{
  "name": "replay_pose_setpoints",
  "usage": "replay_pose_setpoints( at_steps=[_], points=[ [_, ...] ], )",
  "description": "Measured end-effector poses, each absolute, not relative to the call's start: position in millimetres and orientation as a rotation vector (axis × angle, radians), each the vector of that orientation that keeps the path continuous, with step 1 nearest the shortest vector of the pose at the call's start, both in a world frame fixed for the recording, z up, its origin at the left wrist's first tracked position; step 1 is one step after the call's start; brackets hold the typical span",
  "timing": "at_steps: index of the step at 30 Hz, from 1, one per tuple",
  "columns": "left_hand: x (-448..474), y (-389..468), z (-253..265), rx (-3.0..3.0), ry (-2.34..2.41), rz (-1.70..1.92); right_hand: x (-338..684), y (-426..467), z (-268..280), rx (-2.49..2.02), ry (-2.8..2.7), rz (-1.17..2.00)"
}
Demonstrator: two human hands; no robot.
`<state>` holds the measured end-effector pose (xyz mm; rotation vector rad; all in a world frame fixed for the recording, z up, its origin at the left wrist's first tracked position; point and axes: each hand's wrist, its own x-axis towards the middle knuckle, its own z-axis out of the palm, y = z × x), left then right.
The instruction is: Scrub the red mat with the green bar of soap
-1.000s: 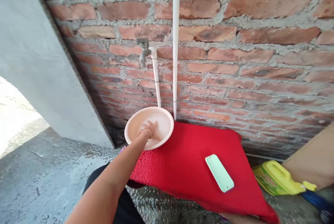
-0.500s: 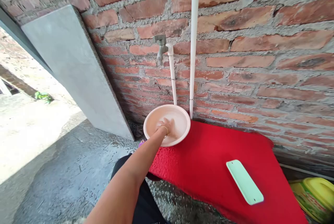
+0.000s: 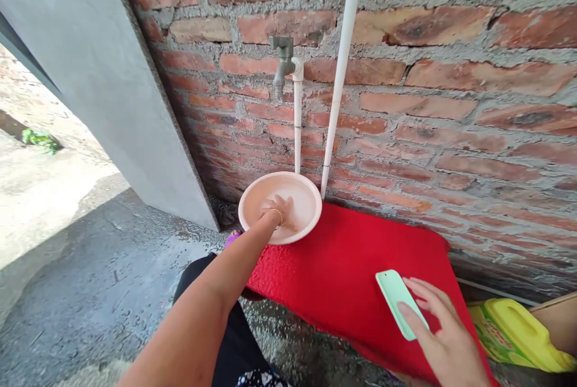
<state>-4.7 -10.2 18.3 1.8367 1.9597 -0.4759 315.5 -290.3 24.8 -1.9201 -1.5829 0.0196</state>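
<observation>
My left hand [image 3: 276, 210] reaches into a pale pink basin [image 3: 312, 225] that holds water. Its fingers are spread, and a thin gold-coloured bangle circles the wrist. On the right, my right hand [image 3: 439, 327] is over a flat, long mint-green piece [image 3: 393, 291] with rounded corners and a small hole near its far end. The thumb overlaps the piece while the other fingers stretch out along its right side, apart from one another. The hand hides part of the near end. Both basin and green piece rest on a red cloth [image 3: 333, 267].
A grey tap [image 3: 282, 65] juts from the brick wall [image 3: 406, 110] above the basin, beside a white pipe [image 3: 341, 74]. A grey slab [image 3: 112, 86] leans at left. At lower right stands a yellow jug [image 3: 514, 333]. The ground [image 3: 112, 279] is wet.
My right hand has come into view from the lower right and reached the green piece. My left hand stays in the basin. The view has shifted a little.
</observation>
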Motion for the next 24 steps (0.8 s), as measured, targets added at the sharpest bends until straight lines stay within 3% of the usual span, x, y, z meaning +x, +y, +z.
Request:
replay_pose_setpoints(
  at_steps=[5,9,19,24],
  points=[
    [-3.7,-10.0,19.6,1.817,1.969,-0.46,314.4,-263.9,-29.9,-2.181,-1.795,-0.284],
    [-4.5,-10.1,18.7,1.803,1.981,-0.462,325.6,-267.5,-54.0,-2.239,-1.89,-0.296],
    [-9.1,-8.4,14.0,1.827,1.96,-0.441,263.7,-258.6,-53.6,-1.928,-2.013,-0.223],
    [-6.7,-9.2,15.5,1.843,1.963,-0.493,303.6,-261.2,-52.7,-2.161,-1.906,-0.192]
  ],
)
